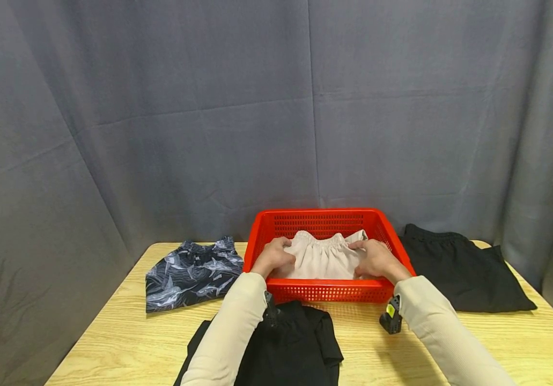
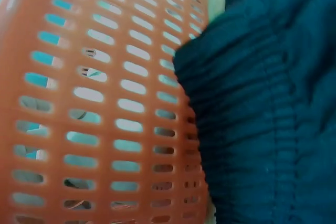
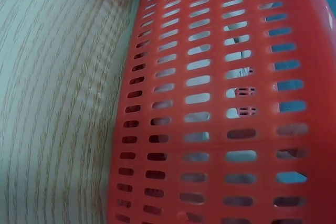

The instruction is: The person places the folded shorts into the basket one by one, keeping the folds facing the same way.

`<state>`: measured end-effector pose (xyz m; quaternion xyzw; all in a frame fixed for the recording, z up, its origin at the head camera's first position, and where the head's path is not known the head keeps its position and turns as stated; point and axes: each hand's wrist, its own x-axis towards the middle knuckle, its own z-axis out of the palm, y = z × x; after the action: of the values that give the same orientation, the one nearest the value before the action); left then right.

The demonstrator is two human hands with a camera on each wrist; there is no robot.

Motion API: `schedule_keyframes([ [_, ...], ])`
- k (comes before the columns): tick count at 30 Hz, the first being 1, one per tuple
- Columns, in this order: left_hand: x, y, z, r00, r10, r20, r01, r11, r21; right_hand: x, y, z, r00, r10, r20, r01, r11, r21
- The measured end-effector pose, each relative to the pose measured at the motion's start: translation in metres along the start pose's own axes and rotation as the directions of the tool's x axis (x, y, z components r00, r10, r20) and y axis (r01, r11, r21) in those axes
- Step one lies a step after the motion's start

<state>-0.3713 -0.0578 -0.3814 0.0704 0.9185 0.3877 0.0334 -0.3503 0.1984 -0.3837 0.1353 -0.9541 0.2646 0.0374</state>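
Note:
Beige shorts [image 1: 322,257] with a gathered elastic waistband lie inside a red perforated plastic basket [image 1: 324,292]. My left hand [image 1: 276,256] reaches over the near rim and grips the left side of the shorts. On the right side, my right hand [image 1: 376,259] holds them between thumb and fingers. Both wrist views look at the outside of the basket wall, so neither hand appears there. The left wrist view shows the gathered waistband of a black garment [image 2: 247,119] close by the basket [image 2: 126,85].
Dark patterned shorts [image 1: 194,276] lie flat left of the basket. Black shorts [image 1: 464,271] lie to its right. In front, partly under the left forearm, another black garment [image 1: 295,343] is spread on the wooden table [image 1: 122,343]. A grey curtain [image 1: 218,134] hangs behind.

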Motion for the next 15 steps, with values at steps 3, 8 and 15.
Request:
schedule_keyframes([
  [3, 0.0000, -0.0009, 0.0006, 1.000, 0.005, -0.001, -0.005, 0.999, 0.049, -0.0003, -0.0007, 0.0002, 1.000, 0.004, -0.003, -0.004, 1.000, -0.014],
  [8, -0.0009, -0.0002, -0.0001, 1.000, 0.008, 0.006, -0.009, 0.990, 0.142, -0.0008, -0.0032, -0.0009, 0.999, 0.029, 0.012, -0.029, 0.999, -0.041],
  [15, -0.0055, 0.0052, 0.0007, 0.999, -0.038, 0.002, 0.036, 0.962, 0.271, -0.0030, -0.0027, -0.0010, 0.999, 0.029, 0.020, -0.027, 0.996, -0.081],
])
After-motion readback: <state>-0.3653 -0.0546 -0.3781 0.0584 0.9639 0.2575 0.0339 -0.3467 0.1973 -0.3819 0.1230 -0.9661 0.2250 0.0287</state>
